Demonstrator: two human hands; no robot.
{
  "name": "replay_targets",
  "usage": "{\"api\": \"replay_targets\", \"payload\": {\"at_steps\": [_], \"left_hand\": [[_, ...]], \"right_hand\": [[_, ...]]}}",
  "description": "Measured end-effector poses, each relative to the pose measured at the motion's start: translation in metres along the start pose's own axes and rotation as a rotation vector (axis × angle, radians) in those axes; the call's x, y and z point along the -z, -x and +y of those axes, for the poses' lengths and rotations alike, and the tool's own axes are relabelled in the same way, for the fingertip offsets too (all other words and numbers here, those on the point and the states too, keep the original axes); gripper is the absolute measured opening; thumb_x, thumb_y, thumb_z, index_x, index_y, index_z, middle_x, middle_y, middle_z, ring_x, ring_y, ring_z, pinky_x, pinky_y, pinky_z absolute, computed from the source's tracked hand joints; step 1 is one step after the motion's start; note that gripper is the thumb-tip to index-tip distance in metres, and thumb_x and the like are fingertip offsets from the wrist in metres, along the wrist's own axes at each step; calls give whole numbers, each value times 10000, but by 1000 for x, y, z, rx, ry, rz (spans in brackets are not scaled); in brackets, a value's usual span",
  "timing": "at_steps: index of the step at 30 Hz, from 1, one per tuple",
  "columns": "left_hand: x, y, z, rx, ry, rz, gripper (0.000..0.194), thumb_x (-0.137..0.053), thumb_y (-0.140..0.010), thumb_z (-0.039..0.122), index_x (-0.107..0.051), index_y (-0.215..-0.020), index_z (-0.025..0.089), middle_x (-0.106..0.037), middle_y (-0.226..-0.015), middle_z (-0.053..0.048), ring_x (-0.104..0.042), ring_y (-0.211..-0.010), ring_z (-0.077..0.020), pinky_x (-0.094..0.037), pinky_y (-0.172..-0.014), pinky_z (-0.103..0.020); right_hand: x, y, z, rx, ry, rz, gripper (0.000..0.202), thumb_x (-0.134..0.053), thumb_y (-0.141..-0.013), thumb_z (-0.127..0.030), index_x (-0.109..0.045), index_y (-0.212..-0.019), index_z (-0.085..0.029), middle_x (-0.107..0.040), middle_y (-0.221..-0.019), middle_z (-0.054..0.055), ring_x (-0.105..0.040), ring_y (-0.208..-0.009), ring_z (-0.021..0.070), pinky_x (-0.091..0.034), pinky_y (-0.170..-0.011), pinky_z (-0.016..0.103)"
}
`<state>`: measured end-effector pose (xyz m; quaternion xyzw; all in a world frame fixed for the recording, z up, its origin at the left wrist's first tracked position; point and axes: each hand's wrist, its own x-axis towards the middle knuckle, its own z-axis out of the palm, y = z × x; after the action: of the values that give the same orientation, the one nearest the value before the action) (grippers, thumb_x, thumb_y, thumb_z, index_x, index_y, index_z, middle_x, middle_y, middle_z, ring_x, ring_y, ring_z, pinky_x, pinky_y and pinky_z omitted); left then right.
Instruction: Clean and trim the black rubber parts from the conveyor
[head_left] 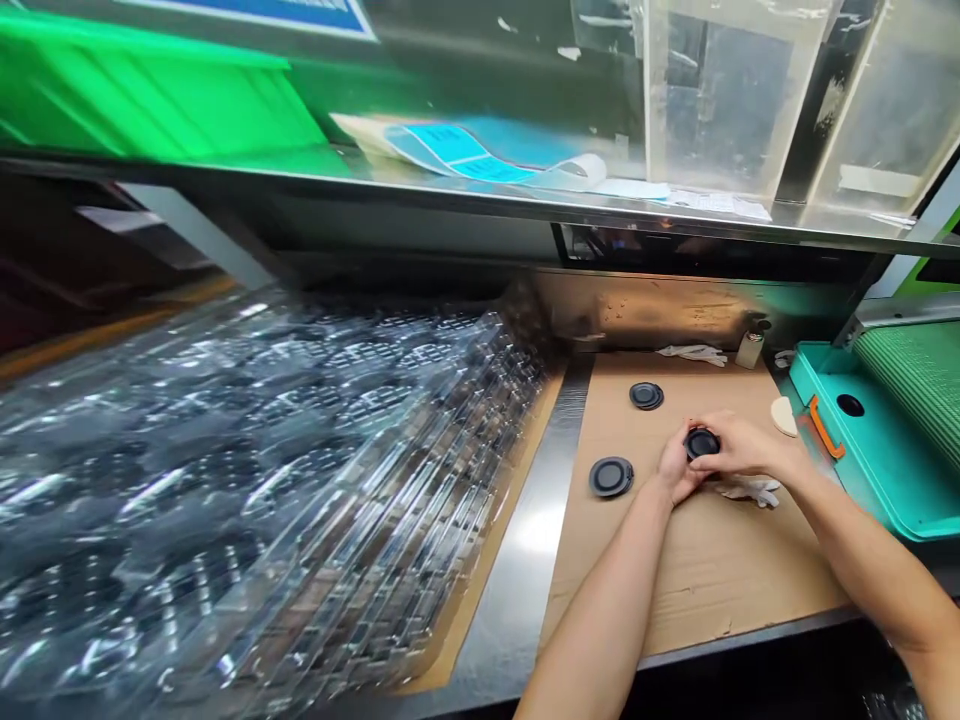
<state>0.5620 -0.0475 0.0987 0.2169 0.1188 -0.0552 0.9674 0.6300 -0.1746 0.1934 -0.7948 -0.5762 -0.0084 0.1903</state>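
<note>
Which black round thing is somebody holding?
The black round thing between the left hand and right hand. Other black pieces lie on the cardboard, and one sits in the teal box, untouched.

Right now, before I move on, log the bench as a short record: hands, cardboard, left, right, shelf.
Left hand: left hand holding black disc
Right hand: right hand on the same disc
Cardboard: cardboard bears other black discs in two spots, white gloves, bottle, cream pad
Left: clear trays, blurred
Right: teal bin, orange handle
Shelf: green bin, blue labels
</note>
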Motion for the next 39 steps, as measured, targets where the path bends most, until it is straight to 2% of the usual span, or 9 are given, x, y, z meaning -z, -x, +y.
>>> {"api": "replay_targets", "payload": {"at_steps": [2,5,9,13,19,24,28,31,39], "left_hand": [[1,-3,4,-34,65,32,377,-415,-1041,424,-633,-1162,141,-719,-929,-144,-679,-683,-203,-477,-532,-261],[0,-5,10,-74,180,42,382,-379,-1046,406,-591,-1210,134,-723,-1026,-190,-699,-743,-222,-480,-545,-263],[-1,-4,12,-85,226,73,347,-410,-1044,407,-599,-1137,131,-693,-1229,-225,-730,-981,-286,-554,-677,-314],[0,-4,9,-117,172,93,334,-446,-1040,384,-622,-1126,114,-659,-1329,-228,-701,-1138,-324,-581,-809,-371],[4,-5,8,-179,151,153,395,-398,-1059,389,-663,-1103,99,-711,-1229,-200,-672,-1210,-286,-516,-1068,-427],[7,-7,6,-193,137,135,385,-378,-1064,344,-685,-1085,114,-711,-1257,-172,-627,-1290,-257,-450,-1162,-401],[11,-10,5,-183,107,123,380,-392,-1055,355,-684,-1133,124,-704,-1280,-165,-619,-1301,-290,-449,-1163,-488],[14,-11,5,-202,97,135,348,-418,-1048,334,-690,-1106,126,-711,-1256,-157,-628,-1286,-273,-455,-1162,-442],[18,-11,8,-182,88,147,355,-410,-1046,341,-688,-1106,128,-725,-1213,-159,-637,-1271,-271,-469,-1150,-454]], "right_hand": [[-5,4,22,-159,25,163,368,-651,-923,-422,-667,-1257,-269,-705,-1222,96,-649,-1109,285,-519,-936,400],[-11,23,63,-645,280,403,466,-490,-1002,-473,-618,-1375,-225,-578,-1400,202,-532,-1261,392,-443,-1004,556],[-28,50,102,-909,421,219,465,-468,-993,-405,-645,-1351,-168,-570,-1374,250,-522,-1212,420,-431,-965,559],[-45,50,94,-704,277,318,430,-456,-981,-321,-645,-1318,-131,-631,-1322,208,-548,-1199,344,-409,-1046,495],[-92,23,13,-81,-10,350,355,-484,-1025,-393,-706,-1218,-193,-633,-1362,158,-575,-1179,287,-481,-1025,439],[-106,17,-2,-233,40,387,374,-457,-1032,-317,-710,-1271,-181,-609,-1398,180,-544,-1198,299,-468,-1051,473],[-103,18,1,-140,52,314,386,-460,-1026,-313,-711,-1284,-174,-589,-1438,178,-530,-1221,309,-445,-1091,488],[-102,18,2,-267,69,317,386,-445,-1019,-267,-725,-1254,-144,-617,-1387,206,-559,-1159,307,-481,-1038,483],[-108,21,-4,-231,105,309,364,-470,-995,-238,-735,-1237,-178,-630,-1371,174,-553,-1145,297,-476,-1038,470]]}}
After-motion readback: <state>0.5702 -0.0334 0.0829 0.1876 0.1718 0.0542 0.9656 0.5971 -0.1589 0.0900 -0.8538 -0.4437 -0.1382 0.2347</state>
